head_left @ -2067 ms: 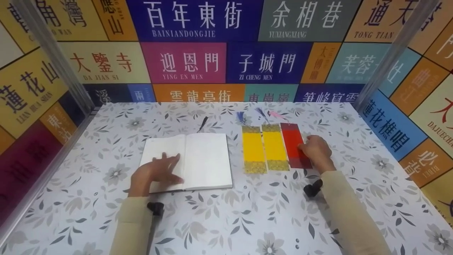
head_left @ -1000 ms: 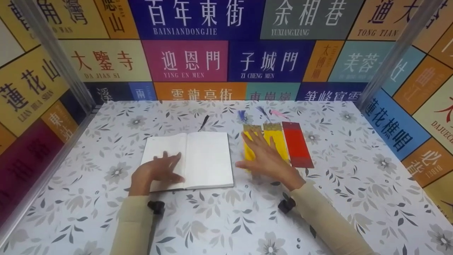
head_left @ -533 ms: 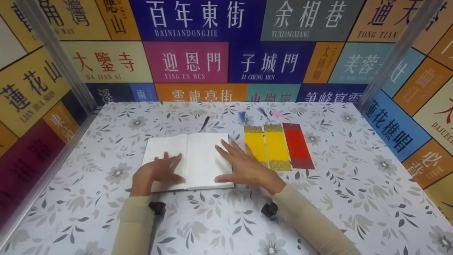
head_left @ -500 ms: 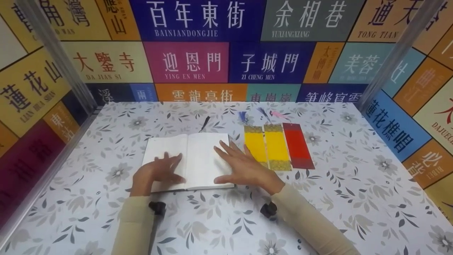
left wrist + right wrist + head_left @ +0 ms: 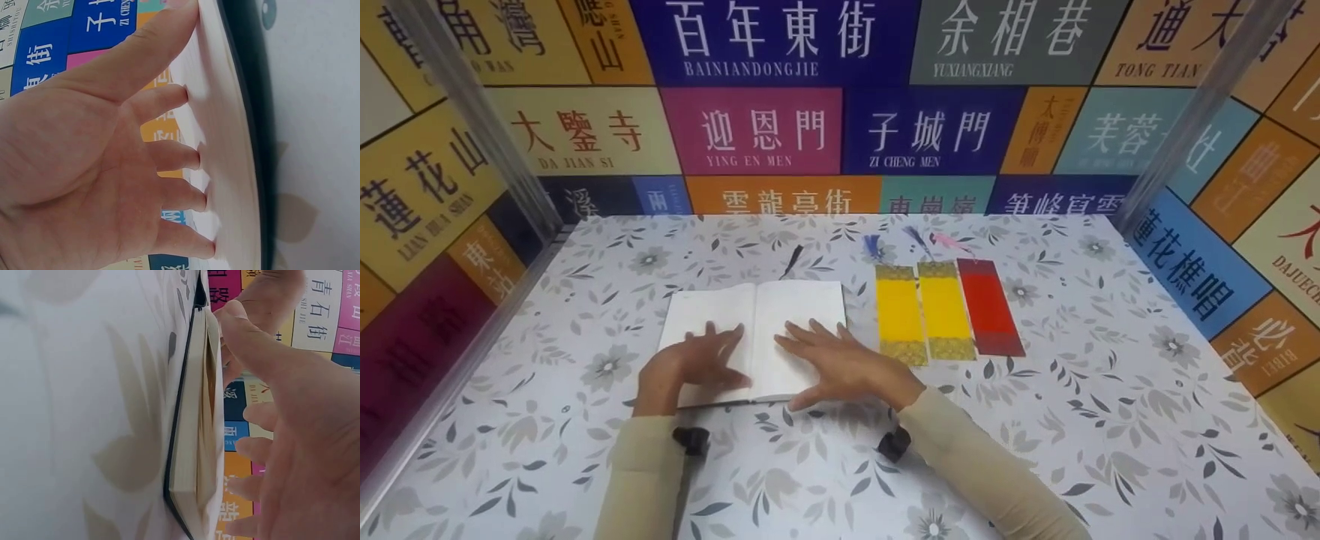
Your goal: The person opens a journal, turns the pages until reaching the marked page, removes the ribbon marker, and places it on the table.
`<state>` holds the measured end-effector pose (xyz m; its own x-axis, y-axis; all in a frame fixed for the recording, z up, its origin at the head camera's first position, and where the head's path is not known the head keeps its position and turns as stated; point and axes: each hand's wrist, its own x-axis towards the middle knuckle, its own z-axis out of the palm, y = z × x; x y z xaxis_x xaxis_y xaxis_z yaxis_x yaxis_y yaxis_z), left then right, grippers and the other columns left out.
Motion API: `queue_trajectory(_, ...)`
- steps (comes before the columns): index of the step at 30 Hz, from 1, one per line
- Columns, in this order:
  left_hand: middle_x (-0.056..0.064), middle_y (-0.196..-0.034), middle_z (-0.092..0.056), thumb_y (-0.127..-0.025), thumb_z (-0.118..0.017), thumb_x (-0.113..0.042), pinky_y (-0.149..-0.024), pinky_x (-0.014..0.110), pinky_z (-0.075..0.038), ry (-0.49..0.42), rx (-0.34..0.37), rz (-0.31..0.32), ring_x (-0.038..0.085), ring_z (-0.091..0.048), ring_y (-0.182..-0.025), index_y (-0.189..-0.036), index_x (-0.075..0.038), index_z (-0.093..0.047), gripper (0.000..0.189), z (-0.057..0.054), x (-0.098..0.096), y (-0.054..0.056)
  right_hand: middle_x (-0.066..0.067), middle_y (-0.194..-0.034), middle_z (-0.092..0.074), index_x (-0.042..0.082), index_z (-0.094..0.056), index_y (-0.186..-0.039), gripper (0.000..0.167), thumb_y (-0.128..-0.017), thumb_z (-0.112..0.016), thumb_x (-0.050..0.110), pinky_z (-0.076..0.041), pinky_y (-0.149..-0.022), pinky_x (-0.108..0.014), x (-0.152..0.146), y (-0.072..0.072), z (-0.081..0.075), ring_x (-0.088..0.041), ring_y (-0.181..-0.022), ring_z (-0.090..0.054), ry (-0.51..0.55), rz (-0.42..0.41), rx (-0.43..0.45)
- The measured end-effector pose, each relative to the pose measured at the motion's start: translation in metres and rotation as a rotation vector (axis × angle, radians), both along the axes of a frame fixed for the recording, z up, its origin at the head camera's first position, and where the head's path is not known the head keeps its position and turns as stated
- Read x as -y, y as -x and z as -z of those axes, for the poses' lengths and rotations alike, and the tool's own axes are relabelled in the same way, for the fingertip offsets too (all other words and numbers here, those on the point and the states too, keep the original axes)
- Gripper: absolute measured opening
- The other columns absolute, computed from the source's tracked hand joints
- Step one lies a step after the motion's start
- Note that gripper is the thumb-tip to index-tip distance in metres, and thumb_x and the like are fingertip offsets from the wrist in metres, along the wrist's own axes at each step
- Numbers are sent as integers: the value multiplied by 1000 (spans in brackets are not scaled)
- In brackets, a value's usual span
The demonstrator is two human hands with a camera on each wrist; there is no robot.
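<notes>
Where the open book (image 5: 761, 307) lies on the worktop (image 5: 825, 480), nearer the left edge than the right, the left hand (image 5: 694, 364) rests spread fingertips on it, while the right hand (image 5: 844, 367) spreads over its right half, contact unclear. Its white pages, bearing one mark too tiny to read, sit in a dark cover (image 5: 246, 95). Two yellow bookmarks (image 5: 900, 311) and a red bookmark (image 5: 990, 300) lie toward the right edge, and past the far edge the wall (image 5: 750, 94) reads "BAINIANDONGJIE", "YING EN MEN" and "ZI CHENG MEN".
</notes>
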<state>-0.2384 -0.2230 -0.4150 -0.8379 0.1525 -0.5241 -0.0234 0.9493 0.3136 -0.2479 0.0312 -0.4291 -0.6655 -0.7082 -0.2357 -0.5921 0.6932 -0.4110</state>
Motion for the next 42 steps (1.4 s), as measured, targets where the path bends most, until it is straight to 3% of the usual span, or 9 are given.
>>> queue_trajectory(7, 27, -165, 6, -93, -62, -54, -117, 76, -5, 5, 15, -15, 60, 2, -148, -162, -25, -8, 93, 1, 0, 1, 8, -170, 0, 37, -17, -160, 98, -82, -71, 63, 5, -128, -51, 3, -1, 5, -24, -159, 6, -48, -35, 7)
queue_trajectory(14, 30, -164, 6, -94, -61, -53, -117, 76, -5, -4, -5, 11, 62, 1, -146, -162, -22, -8, 92, 0, 1, 0, 12, -170, -5, 38, -22, -159, 89, -87, -70, 55, 1, -130, -49, -1, 2, 1, -21, -159, 2, -74, -35, 6)
queue_trajectory(22, 34, -162, 4, -94, -62, -51, -116, 77, -9, -4, -44, 49, 66, -1, -144, -162, -18, -10, 92, 3, 2, 0, 8, -170, -10, 32, -28, -158, 79, -92, -67, 49, -3, -130, -47, -9, 10, -6, -21, -159, -2, -92, -55, 90)
queue_trajectory(27, 30, -164, 6, -94, -62, -51, -118, 75, -5, -13, -26, 10, 63, 1, -146, -162, -21, -9, 92, 4, 2, 0, 7, -170, -13, 30, -31, -158, 64, -101, -58, 39, -9, -130, -47, -14, 15, -10, -22, -159, -6, -90, -65, 135)
queue_trajectory(32, 31, -164, 6, -94, -62, -50, -118, 74, -5, -18, -35, 18, 62, 2, -146, -162, -21, -9, 92, 2, 1, -1, 1, -168, -22, 23, -37, -155, 53, -105, -51, 22, -14, -129, -47, -20, 20, -11, -26, -158, -14, -28, -86, 126)
queue_trajectory(35, 31, -163, 7, -94, -62, -49, -119, 73, -3, -23, -31, 22, 62, 4, -146, -163, -20, -8, 92, 1, 1, -1, -1, -165, -30, 21, -43, -152, 51, -103, -52, 12, -18, -129, -44, -25, 23, -11, -25, -156, -22, 34, -21, 144)
queue_trajectory(37, 30, -163, 8, -95, -62, -48, -119, 73, -3, -28, -25, 21, 61, 5, -146, -163, -19, -7, 92, -1, 0, -2, -1, -165, -33, 21, -43, -153, 52, -103, -53, 9, -20, -128, -44, -29, 26, -10, -23, -155, -26, 88, 66, 170)
queue_trajectory(42, 32, -163, 7, -95, -61, -48, -119, 72, -3, -18, -24, 34, 62, 4, -146, -162, -16, -7, 92, -1, -1, -4, -1, -169, -20, 23, -28, -160, 63, -103, -53, 14, -16, -129, -43, -34, 34, -3, -20, -157, -18, 167, 246, 143)
